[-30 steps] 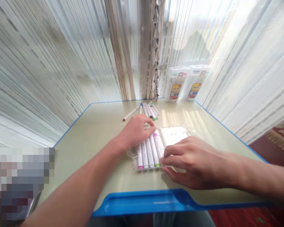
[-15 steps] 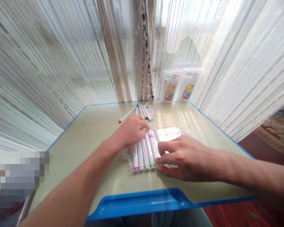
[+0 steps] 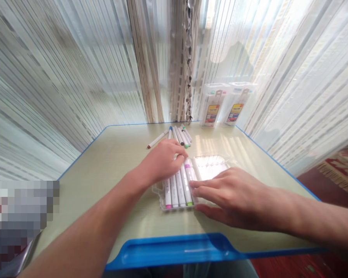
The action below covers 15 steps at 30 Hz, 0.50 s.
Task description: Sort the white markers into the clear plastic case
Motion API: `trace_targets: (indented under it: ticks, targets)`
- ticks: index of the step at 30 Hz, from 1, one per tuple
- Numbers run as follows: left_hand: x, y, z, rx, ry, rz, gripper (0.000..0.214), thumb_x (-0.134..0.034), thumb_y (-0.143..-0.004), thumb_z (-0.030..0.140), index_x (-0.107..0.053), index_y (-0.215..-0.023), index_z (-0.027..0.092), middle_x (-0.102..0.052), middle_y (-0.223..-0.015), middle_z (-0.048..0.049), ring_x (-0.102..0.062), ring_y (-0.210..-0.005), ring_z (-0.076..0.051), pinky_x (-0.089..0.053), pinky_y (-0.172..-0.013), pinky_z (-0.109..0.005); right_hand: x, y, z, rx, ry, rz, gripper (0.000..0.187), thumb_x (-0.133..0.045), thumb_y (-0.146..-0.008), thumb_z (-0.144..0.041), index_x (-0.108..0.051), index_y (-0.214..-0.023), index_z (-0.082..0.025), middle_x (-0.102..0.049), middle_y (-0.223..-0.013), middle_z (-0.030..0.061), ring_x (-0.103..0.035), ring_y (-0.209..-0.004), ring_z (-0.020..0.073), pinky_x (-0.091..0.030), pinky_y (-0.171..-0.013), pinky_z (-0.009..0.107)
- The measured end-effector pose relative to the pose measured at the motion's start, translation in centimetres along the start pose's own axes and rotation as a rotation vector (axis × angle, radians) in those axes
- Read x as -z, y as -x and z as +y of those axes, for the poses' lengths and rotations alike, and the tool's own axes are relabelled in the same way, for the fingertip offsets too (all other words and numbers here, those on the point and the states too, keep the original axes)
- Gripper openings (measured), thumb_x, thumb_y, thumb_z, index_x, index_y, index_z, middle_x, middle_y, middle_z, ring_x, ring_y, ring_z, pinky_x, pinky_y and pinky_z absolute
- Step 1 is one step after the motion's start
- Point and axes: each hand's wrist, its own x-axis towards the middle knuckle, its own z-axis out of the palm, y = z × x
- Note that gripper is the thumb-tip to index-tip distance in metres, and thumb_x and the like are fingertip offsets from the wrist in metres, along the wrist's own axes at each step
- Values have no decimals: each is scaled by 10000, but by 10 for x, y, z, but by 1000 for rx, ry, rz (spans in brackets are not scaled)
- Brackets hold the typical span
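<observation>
A clear plastic marker case [image 3: 158,189] lies unfolded on the table, with several white markers [image 3: 180,189] side by side in its left half. My left hand [image 3: 166,158] is over the far end of the row, fingers curled and the thumb and index tips close together by the far end of a purple-banded marker [image 3: 187,175]. Whatever those fingertips hold is hidden. Along the right side of the row, my right hand [image 3: 229,197] has its fingers stretched out, their tips touching the rightmost marker or the case there. The case's right half [image 3: 210,164] is partly covered by that hand.
Several loose markers [image 3: 176,136] lie in a bunch farther back, one with a dark red end off to the left. Two clear marker boxes [image 3: 212,106] stand upright at the table's back right. A blue-edged tray [image 3: 176,249] forms the front rim. String curtains surround the back.
The fingers of my right hand have straightened from a bent shape beside the markers. My left hand stays over their far ends. The whole view has shifted slightly.
</observation>
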Motion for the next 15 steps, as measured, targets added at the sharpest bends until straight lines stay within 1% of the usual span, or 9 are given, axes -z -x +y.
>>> trace_targets:
  ticks: [2, 5, 9, 12, 15]
  targets:
    - [1, 0, -1, -9, -16, -16, 327, -530, -842, 100, -830, -864, 229, -765, -1019, -46, -678, -1000, -224, -516, -1000, -413, 1, -1, 0, 2, -15, -27, 174, -570, -988, -277, -694, -965, -158, -758, -825, 81, -657, -607, 147, -360, -542, 263]
    - [1, 1, -3, -26, -65, -32, 333, -540, -842, 105, -839, -880, 247, -760, -1074, -48, -671, -1032, -238, -514, -1003, -428, 1, -2, 0, -17, -41, -72, 179, -569, -988, -289, -686, -976, -155, -750, -814, 64, -662, -617, 159, -341, -542, 283]
    - [1, 2, -5, -66, -136, -54, 331, -557, -845, 102, -842, -887, 265, -748, -1120, -52, -654, -1084, -256, -516, -1007, -443, 1, -2, 0, -33, -50, -96, 190, -573, -983, -312, -680, -958, -157, -749, -823, 56, -662, -629, 166, -333, -545, 293]
    - [3, 3, -5, -97, -166, -62, 325, -562, -857, 103, -843, -887, 264, -741, -1134, -61, -646, -1104, -262, -516, -1012, -447, 1, -2, 0, -20, -42, -81, 199, -567, -989, -311, -678, -939, -154, -744, -815, 64, -653, -632, 157, -353, -551, 280]
    - [4, 4, -4, -130, -184, -75, 338, -550, -864, 90, -843, -899, 255, -736, -1153, -71, -644, -1106, -259, -517, -1011, -444, 0, -2, 0, 14, -18, -38, 204, -551, -1002, -297, -684, -947, -153, -746, -843, 78, -649, -649, 144, -385, -569, 261]
